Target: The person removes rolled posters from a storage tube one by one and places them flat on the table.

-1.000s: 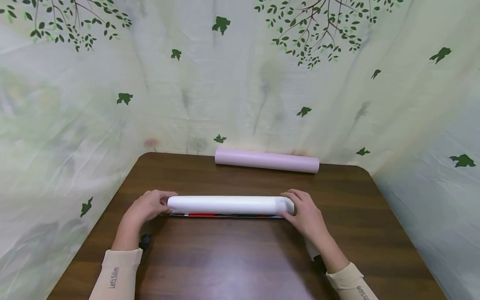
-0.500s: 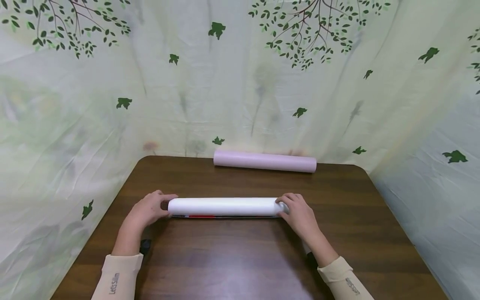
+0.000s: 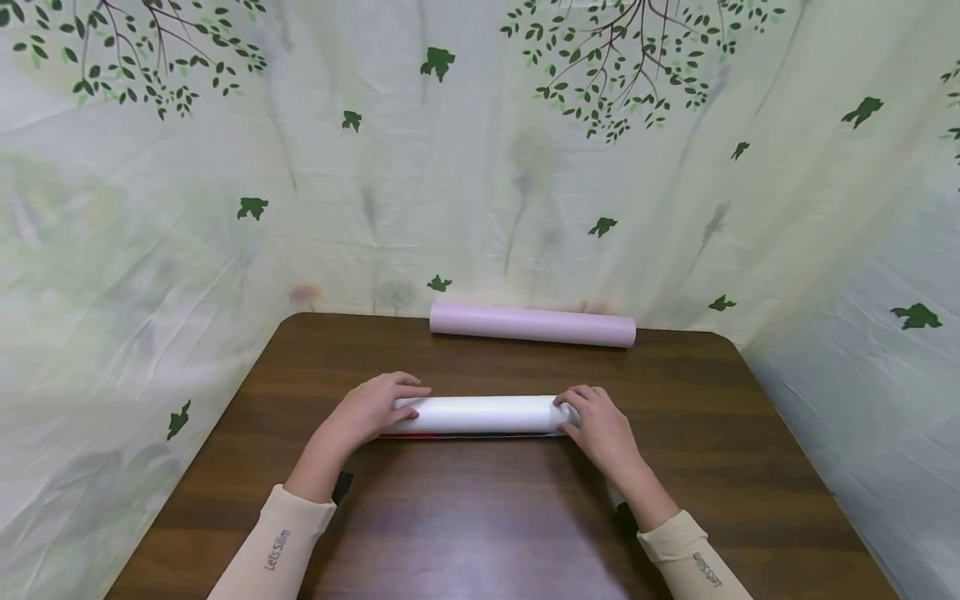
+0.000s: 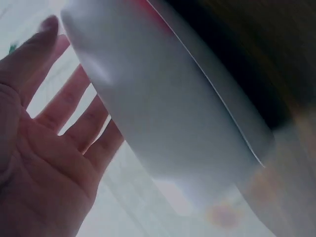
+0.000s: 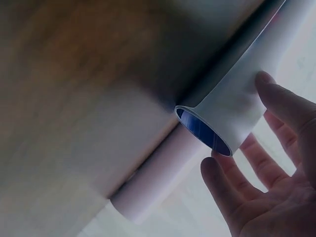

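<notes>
Light, even pressure at both ends would, I'd judge, best keep the white roll from skewing. It lies between the left hand, fingers straight and spread against it, and the right hand, curled round its end. Glossy white outside, blue within, with a strip of red underneath.

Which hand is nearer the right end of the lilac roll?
Right. The right hand is in front of that end of the lilac roll; the left hand is also in front, over toward the left end.
</notes>
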`<move>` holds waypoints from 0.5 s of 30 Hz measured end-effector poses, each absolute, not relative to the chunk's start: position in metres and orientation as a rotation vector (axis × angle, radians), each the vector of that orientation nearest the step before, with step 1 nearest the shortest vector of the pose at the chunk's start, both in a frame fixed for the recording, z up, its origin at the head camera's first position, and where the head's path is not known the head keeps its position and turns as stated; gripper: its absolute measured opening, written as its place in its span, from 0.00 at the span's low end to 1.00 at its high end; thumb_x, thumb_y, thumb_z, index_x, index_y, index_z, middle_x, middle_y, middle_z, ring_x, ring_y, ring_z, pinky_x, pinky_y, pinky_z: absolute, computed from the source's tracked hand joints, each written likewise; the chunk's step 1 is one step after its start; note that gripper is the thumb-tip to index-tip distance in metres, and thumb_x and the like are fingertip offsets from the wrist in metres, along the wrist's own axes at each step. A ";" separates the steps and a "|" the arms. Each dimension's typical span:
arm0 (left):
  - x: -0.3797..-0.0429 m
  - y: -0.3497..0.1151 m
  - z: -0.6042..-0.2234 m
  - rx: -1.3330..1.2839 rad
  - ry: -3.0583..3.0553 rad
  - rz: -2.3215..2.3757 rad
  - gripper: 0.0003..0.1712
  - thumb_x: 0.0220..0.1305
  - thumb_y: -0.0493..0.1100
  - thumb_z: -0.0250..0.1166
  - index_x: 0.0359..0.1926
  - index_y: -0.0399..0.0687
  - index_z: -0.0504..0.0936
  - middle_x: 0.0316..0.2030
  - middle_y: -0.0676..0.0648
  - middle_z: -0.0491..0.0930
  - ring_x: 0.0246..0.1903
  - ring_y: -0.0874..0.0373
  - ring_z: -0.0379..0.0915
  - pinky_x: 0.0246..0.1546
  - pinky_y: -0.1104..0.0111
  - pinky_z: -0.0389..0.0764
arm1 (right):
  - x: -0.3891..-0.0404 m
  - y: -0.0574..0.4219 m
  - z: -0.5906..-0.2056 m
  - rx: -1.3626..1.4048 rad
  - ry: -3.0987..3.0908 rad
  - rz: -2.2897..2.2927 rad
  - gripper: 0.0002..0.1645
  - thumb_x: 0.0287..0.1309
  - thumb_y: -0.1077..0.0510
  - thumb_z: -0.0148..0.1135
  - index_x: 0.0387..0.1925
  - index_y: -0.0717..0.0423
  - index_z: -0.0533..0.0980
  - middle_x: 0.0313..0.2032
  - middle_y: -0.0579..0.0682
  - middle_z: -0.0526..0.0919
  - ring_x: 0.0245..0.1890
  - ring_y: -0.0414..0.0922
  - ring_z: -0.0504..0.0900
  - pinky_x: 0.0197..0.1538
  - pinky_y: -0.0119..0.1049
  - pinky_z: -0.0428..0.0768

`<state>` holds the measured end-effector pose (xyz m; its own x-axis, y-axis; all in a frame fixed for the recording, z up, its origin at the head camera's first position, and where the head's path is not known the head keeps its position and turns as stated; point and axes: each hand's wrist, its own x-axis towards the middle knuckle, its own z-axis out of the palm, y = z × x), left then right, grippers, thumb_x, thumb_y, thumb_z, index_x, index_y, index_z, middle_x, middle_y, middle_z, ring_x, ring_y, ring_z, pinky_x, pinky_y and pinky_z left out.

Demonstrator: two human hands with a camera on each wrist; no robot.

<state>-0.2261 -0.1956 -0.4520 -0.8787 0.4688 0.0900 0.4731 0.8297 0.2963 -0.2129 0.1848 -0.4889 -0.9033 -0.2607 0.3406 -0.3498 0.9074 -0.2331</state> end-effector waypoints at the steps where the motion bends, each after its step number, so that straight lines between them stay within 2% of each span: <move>1: -0.227 -0.191 -0.452 -0.782 -3.000 -0.474 0.23 0.63 0.43 0.69 0.59 0.55 0.83 0.57 0.48 0.81 0.58 0.45 0.77 0.56 0.50 0.77 | -0.214 0.185 -0.489 0.459 -2.766 0.420 0.22 0.45 0.54 0.81 0.44 0.41 0.82 0.51 0.46 0.83 0.56 0.51 0.77 0.44 0.49 0.84; 7: -0.232 -0.173 -0.447 -0.789 -3.028 -0.428 0.19 0.61 0.39 0.70 0.54 0.58 0.87 0.50 0.51 0.85 0.52 0.50 0.81 0.50 0.53 0.80 | -0.223 0.186 -0.488 0.449 -2.760 0.384 0.21 0.45 0.55 0.80 0.44 0.42 0.82 0.52 0.46 0.83 0.56 0.51 0.76 0.40 0.49 0.84; 15: -0.236 -0.163 -0.440 -0.788 -3.129 -0.452 0.20 0.58 0.44 0.73 0.53 0.59 0.87 0.50 0.53 0.85 0.53 0.52 0.80 0.53 0.55 0.78 | -0.238 0.186 -0.488 0.424 -2.732 0.335 0.21 0.47 0.55 0.80 0.44 0.42 0.82 0.52 0.46 0.83 0.56 0.51 0.77 0.37 0.48 0.84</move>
<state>-0.2361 -0.1630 -0.4403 -0.8767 0.4790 -0.0446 0.4468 0.8450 0.2938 -0.2381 0.1865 -0.4880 -0.8924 -0.2471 0.3776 -0.3309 0.9272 -0.1753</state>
